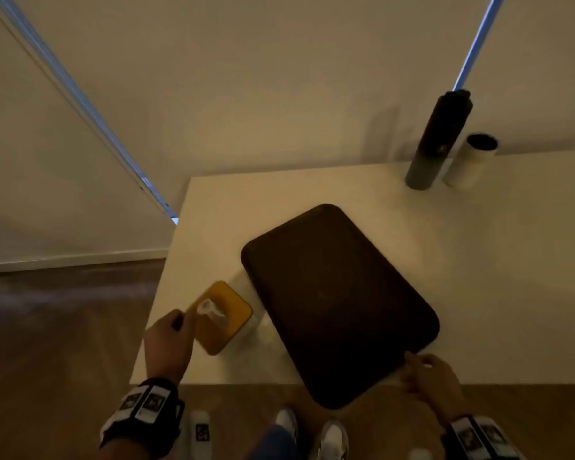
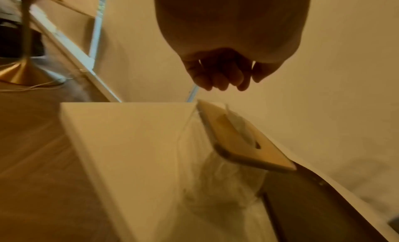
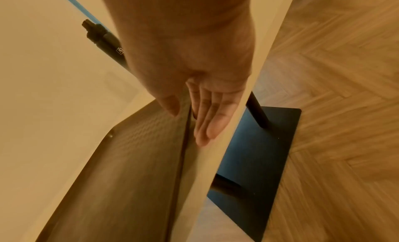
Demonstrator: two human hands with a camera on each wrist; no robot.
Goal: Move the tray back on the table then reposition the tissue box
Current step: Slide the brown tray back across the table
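A dark rounded tray [image 1: 336, 303] lies slantwise on the white table [image 1: 478, 244], its near corner hanging over the front edge. My right hand [image 1: 425, 370] is at the tray's near right edge. In the right wrist view that hand [image 3: 190, 124] has its thumb on top of the tray [image 3: 129, 160] and straight fingers [image 3: 207, 126] laid along the rim's outer side. Left of the tray stands the tissue box [image 1: 223, 317], clear-walled with a yellow lid and a tissue poking out. My left hand [image 2: 222, 75] hovers over the box [image 2: 244, 138], fingers loosely curled and holding nothing.
A tall dark bottle [image 1: 435, 141] and a white cylinder [image 1: 472, 161] stand at the table's far edge by the wall. The table's black base plate [image 3: 259, 151] sits on the wooden floor. My shoes [image 1: 312, 433] are just under the front edge.
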